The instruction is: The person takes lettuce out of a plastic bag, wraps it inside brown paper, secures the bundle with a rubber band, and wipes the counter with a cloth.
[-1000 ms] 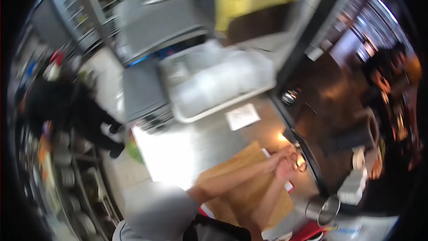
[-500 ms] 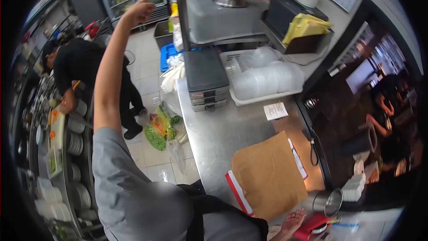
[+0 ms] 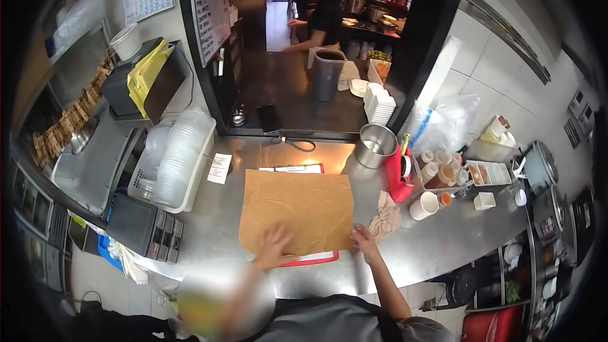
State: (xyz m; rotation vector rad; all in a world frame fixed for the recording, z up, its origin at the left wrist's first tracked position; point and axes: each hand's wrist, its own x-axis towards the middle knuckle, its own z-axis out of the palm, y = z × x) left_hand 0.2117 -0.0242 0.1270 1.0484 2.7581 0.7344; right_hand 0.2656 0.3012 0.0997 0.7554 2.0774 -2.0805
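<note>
A creased piece of brown paper (image 3: 297, 202) lies flat on the steel counter; whether it is a bag or a single sheet I cannot tell. Beneath it, a red-edged clipboard (image 3: 316, 258) with white paper pokes out at the near and far sides. My left hand (image 3: 275, 245) rests on the paper's near left part, fingers spread and slightly blurred. At the near right edge of the paper, my right hand (image 3: 364, 242) has its fingers curled in, seemingly pinching that edge. A beige cloth (image 3: 385, 216) lies just beyond the right hand.
A white basket of clear plastic containers (image 3: 180, 158) and dark drawers (image 3: 142, 228) stand left. A receipt (image 3: 219, 168) lies beside them. Right are a metal pot (image 3: 376, 145), a red holder (image 3: 400, 174) and several bottles. Through the hatch stands a person in black (image 3: 326, 12).
My view has swung right to face the hatch. My left arm has come down from pointing outward, its hand now on the brown paper. My right hand has moved to the paper's edge.
</note>
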